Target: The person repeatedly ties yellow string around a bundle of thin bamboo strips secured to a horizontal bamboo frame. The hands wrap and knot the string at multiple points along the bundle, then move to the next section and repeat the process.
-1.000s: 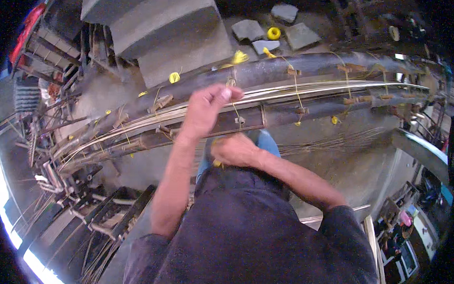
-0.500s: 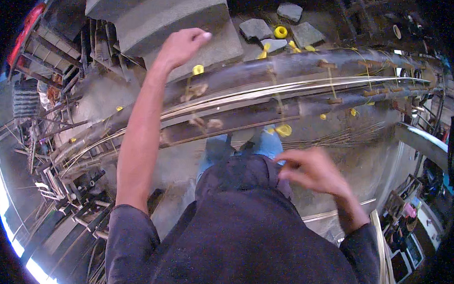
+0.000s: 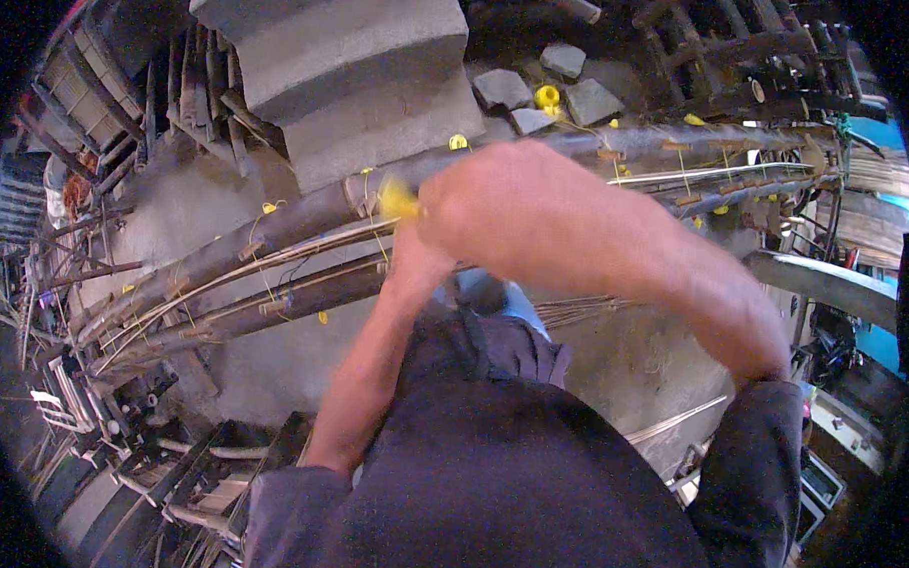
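A long bundle of dark poles and thin pale strips (image 3: 225,266) runs from lower left to upper right, bound at intervals with small yellow ties. My right hand (image 3: 517,211) is blurred and close to the camera, over the middle of the bundle. It is closed in a fist, with a yellow tie (image 3: 397,197) sticking out at its left edge. My left forearm (image 3: 371,371) reaches up from the lower left to the same spot. My left hand is hidden behind the right one.
Grey concrete steps (image 3: 362,70) rise behind the bundle. Flat stones (image 3: 501,85) and a yellow spool (image 3: 548,95) lie at the top. Metal racks and frames (image 3: 70,401) crowd the left side. Loose thin strips (image 3: 574,310) lie on the ground at right.
My left hand has come back from the far side of the bundle to its middle. My right hand has risen from beside my body to the bundle, meeting the left.
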`<action>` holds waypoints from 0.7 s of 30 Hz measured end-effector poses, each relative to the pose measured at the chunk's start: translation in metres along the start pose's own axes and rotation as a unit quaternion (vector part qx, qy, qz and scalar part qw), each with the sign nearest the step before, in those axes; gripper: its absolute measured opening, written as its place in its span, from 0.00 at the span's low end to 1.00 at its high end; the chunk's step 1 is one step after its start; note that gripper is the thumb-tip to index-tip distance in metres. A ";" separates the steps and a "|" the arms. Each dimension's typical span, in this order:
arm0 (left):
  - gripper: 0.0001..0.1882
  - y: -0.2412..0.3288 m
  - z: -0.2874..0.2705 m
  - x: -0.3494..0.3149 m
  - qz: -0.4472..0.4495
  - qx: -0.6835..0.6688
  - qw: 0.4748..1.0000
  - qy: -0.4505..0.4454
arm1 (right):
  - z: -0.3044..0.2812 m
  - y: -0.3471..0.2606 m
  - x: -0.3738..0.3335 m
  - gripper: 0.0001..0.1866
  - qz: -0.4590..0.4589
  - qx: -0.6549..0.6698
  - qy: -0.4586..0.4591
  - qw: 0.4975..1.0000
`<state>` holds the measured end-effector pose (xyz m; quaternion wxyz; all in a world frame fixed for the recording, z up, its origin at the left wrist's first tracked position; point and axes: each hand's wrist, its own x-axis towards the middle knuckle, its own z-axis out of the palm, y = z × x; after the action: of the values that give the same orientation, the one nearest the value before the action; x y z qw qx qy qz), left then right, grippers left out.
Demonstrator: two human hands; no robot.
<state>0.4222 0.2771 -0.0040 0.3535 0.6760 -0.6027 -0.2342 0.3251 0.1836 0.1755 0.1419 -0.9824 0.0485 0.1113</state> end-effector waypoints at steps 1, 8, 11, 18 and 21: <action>0.10 0.004 -0.009 0.012 -0.040 -0.009 0.998 -0.037 | 0.002 0.001 -0.012 0.05 -0.004 0.026 0.016 1.000; 0.07 0.006 -0.012 0.023 -0.011 0.020 0.999 -0.038 | 0.043 -0.002 -0.092 0.05 0.052 0.290 0.021 0.955; 0.07 0.061 -0.006 0.060 0.092 -0.043 0.995 0.017 | 0.069 -0.011 -0.102 0.05 0.059 0.348 0.017 0.936; 0.20 0.050 -0.067 0.125 0.070 0.114 0.960 0.247 | 0.094 -0.028 -0.134 0.05 0.143 0.393 0.037 0.908; 0.13 0.007 -0.047 0.047 -0.076 0.093 0.992 -0.037 | 0.056 -0.004 -0.119 0.06 0.079 0.236 0.136 0.959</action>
<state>0.4603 0.2397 0.0363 0.2474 0.7406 -0.5817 -0.2280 0.1989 0.2115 0.1518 0.3525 -0.9199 0.1695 -0.0276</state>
